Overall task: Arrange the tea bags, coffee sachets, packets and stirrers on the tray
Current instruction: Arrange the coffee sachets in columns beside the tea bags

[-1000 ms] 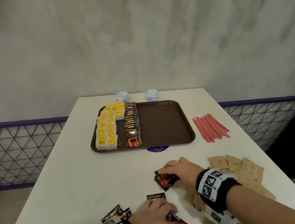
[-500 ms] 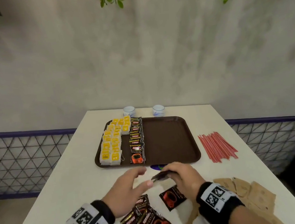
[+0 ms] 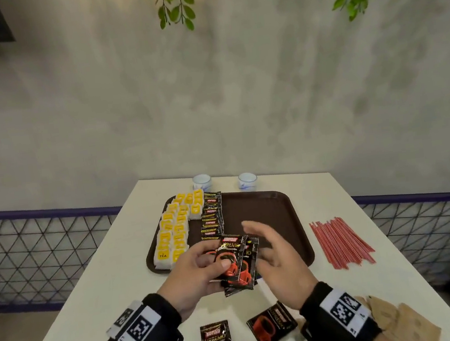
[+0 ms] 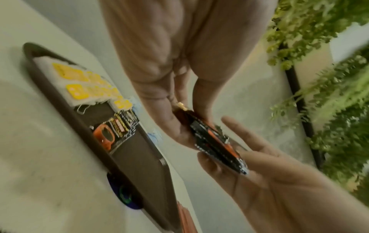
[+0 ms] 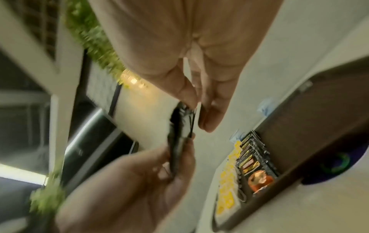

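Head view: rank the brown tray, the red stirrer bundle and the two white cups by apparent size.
1. brown tray, clearly largest.
2. red stirrer bundle.
3. The two white cups look about alike; they stand farthest away, so I won't rank them.

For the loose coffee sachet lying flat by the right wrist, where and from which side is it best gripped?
Probably a pinch on an edge of the loose coffee sachet, coming from above. It lies flat on the table, thin, so fingers cannot wrap it. Its left edge, facing bare table, looks freest; the right hand is open and nearest.
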Action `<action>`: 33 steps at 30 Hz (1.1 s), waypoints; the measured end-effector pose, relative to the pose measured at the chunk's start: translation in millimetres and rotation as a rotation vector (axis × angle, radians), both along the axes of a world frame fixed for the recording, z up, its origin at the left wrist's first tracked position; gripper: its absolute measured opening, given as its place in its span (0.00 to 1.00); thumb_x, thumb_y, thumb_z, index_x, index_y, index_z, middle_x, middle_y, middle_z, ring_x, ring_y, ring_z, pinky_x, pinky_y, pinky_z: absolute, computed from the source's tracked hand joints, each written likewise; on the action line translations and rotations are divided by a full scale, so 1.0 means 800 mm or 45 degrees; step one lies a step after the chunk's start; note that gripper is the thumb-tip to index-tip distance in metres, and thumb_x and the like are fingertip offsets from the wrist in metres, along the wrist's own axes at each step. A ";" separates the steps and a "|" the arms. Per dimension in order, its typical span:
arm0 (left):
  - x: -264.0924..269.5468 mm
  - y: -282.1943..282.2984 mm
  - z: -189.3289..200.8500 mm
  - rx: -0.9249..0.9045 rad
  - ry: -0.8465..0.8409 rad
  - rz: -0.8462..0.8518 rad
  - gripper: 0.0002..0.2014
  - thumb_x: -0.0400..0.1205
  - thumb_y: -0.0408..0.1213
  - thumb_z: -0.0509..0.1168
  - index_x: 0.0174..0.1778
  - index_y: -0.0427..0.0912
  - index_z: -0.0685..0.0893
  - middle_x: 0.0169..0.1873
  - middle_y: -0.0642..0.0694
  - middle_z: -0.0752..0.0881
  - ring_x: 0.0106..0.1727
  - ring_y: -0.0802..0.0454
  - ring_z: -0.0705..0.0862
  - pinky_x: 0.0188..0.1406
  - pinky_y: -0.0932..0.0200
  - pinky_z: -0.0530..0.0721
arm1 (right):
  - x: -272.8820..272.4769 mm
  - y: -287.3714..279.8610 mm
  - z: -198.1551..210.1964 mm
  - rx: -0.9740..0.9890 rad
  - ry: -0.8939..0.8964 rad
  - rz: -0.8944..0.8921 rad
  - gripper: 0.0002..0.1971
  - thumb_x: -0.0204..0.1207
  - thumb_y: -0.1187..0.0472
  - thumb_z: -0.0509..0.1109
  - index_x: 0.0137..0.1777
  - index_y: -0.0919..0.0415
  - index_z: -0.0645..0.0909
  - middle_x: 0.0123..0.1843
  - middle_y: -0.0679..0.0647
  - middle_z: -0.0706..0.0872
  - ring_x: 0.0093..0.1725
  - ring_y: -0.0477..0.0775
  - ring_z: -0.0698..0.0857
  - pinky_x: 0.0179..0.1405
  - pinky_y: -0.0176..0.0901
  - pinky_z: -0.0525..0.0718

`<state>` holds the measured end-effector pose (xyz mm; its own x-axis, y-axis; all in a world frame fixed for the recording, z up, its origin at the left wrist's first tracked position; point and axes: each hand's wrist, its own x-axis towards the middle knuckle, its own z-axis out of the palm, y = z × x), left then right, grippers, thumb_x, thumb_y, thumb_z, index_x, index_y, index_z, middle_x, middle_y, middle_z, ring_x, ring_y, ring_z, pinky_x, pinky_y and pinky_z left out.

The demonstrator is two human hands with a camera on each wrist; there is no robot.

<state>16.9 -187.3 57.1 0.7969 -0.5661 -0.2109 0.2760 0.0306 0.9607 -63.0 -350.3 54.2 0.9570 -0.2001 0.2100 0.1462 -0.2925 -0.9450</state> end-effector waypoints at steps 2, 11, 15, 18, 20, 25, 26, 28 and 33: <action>0.007 -0.002 0.005 0.021 -0.093 0.071 0.18 0.78 0.24 0.68 0.63 0.42 0.78 0.52 0.30 0.87 0.49 0.39 0.90 0.40 0.51 0.90 | 0.006 -0.004 0.005 0.321 0.171 -0.039 0.26 0.80 0.74 0.63 0.72 0.48 0.72 0.69 0.47 0.79 0.59 0.52 0.87 0.53 0.48 0.88; 0.019 -0.016 -0.002 0.139 -0.486 0.177 0.23 0.78 0.24 0.68 0.60 0.59 0.77 0.50 0.45 0.86 0.52 0.49 0.88 0.51 0.45 0.89 | 0.030 0.005 0.002 0.500 0.286 -0.031 0.18 0.80 0.71 0.68 0.66 0.54 0.75 0.56 0.55 0.90 0.53 0.60 0.90 0.47 0.63 0.90; 0.016 -0.022 -0.013 0.227 -0.602 0.156 0.29 0.80 0.24 0.65 0.71 0.60 0.72 0.58 0.55 0.84 0.60 0.58 0.84 0.62 0.49 0.84 | 0.037 0.022 -0.008 0.645 0.318 -0.073 0.16 0.84 0.71 0.59 0.64 0.53 0.78 0.59 0.55 0.88 0.53 0.58 0.90 0.45 0.54 0.90; 0.010 -0.023 -0.016 0.261 -0.612 0.076 0.35 0.80 0.23 0.64 0.79 0.58 0.64 0.64 0.64 0.80 0.65 0.67 0.80 0.68 0.56 0.80 | 0.041 0.028 -0.012 0.623 0.284 -0.127 0.18 0.86 0.71 0.55 0.65 0.53 0.79 0.59 0.55 0.88 0.54 0.54 0.90 0.47 0.52 0.90; 0.010 -0.019 -0.018 0.213 -0.582 0.071 0.37 0.79 0.22 0.65 0.80 0.57 0.64 0.64 0.63 0.82 0.66 0.65 0.80 0.70 0.52 0.79 | 0.041 0.029 -0.013 0.670 0.271 -0.138 0.17 0.87 0.69 0.54 0.67 0.56 0.79 0.58 0.56 0.89 0.54 0.55 0.90 0.49 0.53 0.90; 0.001 -0.010 -0.015 0.147 -0.564 0.117 0.37 0.78 0.20 0.67 0.73 0.64 0.70 0.62 0.62 0.84 0.64 0.64 0.82 0.65 0.54 0.83 | 0.036 0.031 -0.008 0.808 0.242 -0.104 0.16 0.88 0.67 0.52 0.63 0.59 0.82 0.54 0.60 0.91 0.55 0.59 0.90 0.50 0.54 0.90; -0.001 -0.008 -0.014 0.155 -0.592 0.131 0.36 0.78 0.21 0.68 0.72 0.64 0.71 0.61 0.63 0.84 0.63 0.65 0.82 0.63 0.57 0.84 | 0.035 0.032 -0.007 0.813 0.230 -0.107 0.17 0.88 0.67 0.53 0.61 0.59 0.83 0.53 0.60 0.91 0.54 0.59 0.90 0.50 0.54 0.90; -0.004 -0.006 -0.012 0.176 -0.643 0.212 0.30 0.77 0.26 0.70 0.71 0.60 0.75 0.58 0.62 0.86 0.58 0.66 0.84 0.57 0.64 0.85 | 0.033 0.034 -0.005 0.830 0.206 -0.113 0.16 0.88 0.66 0.53 0.60 0.60 0.84 0.53 0.61 0.91 0.54 0.59 0.90 0.51 0.55 0.90; -0.006 -0.005 -0.004 0.094 -0.660 0.511 0.11 0.73 0.33 0.76 0.47 0.52 0.88 0.38 0.56 0.92 0.42 0.60 0.90 0.38 0.71 0.84 | 0.032 0.041 -0.003 0.872 0.172 -0.144 0.14 0.86 0.68 0.56 0.58 0.62 0.85 0.53 0.62 0.91 0.53 0.61 0.90 0.49 0.56 0.90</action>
